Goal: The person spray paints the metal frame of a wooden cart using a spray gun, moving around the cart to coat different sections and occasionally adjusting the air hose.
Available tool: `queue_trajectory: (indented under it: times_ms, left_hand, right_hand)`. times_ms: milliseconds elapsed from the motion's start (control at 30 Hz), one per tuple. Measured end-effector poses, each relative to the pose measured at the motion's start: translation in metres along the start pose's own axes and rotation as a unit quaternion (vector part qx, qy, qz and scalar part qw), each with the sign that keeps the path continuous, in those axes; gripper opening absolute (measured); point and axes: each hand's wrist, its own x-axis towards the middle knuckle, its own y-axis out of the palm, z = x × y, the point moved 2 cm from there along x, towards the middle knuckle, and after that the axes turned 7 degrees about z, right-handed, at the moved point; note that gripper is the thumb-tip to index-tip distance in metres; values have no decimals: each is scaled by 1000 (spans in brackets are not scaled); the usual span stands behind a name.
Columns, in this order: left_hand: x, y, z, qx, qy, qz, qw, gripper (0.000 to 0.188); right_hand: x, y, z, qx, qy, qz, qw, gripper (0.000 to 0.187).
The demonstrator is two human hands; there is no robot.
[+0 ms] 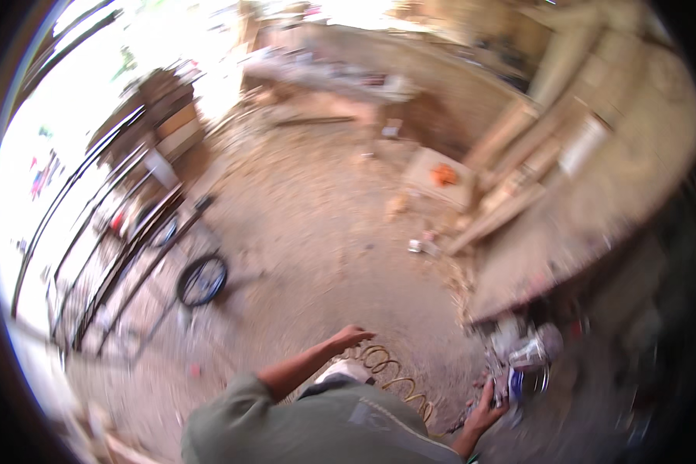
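Note:
The whole picture is smeared by motion. My left hand (353, 337) reaches forward over the dirt floor with its fingers curled, right beside the end of a coiled yellow-brown hose (390, 375). Whether it grips the hose is unclear. My right hand (486, 408) is low on the right, raised against a heap of cans and small containers (527, 354). Its fingers touch something dark there, but the blur hides whether they hold it. My grey-green shirt (325, 429) fills the lower edge.
A black bicycle wheel (203, 280) lies on the ground to the left, beside dark metal bars (108, 255). Wooden planks (518, 174) lean at the right above a large pale curved board (595, 224). A flat box with something orange (441, 176) and a small can (416, 246) sit ahead.

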Motion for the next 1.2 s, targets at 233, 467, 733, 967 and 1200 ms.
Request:
queue_trajectory:
  times_ms: [233,467,733,967,1200]
  left_hand:
    - [20,19,30,46,-21,-130,990,64]
    - [-33,48,170,-224,-93,-412,878,70]
    - [-188,271,150,-411,-45,-781,469,53]
    - [-55,572,102,-565,-154,-746,317,48]
    - [18,726,73,-626,-88,-773,-46,38]
  right_hand:
    - [97,78,-3,-45,-111,253,960,45]
    - [173,175,7,-14,-96,535,839,37]
    - [146,237,0,1,-152,778,609,32]
    - [39,212,-37,23,-93,908,408,31]
    - [-78,112,-68,47,-81,976,199,21]
